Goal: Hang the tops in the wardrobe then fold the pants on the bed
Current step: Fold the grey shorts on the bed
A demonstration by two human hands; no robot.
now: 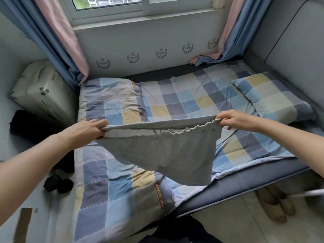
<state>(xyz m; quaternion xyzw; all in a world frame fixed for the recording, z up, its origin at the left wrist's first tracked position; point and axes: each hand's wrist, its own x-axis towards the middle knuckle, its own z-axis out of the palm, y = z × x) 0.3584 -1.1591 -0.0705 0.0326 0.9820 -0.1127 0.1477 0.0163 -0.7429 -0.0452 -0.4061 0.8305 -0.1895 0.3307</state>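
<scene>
Person stands at bed (245, 179) edge, both arms out. Left hand (87, 129) closed, fingers pinching one end of grey pants (157, 155). Right hand (236, 120) closed too, gripping the other end at the gathered elastic waistband (192, 129). Pants held stretched between hands, lifted above the checked sheet (184, 102), fabric folded over and hanging down, lower corner drooping toward mattress edge. Folded checked quilt (112, 190) lies on the left under the pants; pillow (273, 97) at right, near the headboard. Curtains (57, 41) frame the window (140, 6). Slippers (273, 206) on floor beside bed. Dark bundles (57, 185) on the left surface.
</scene>
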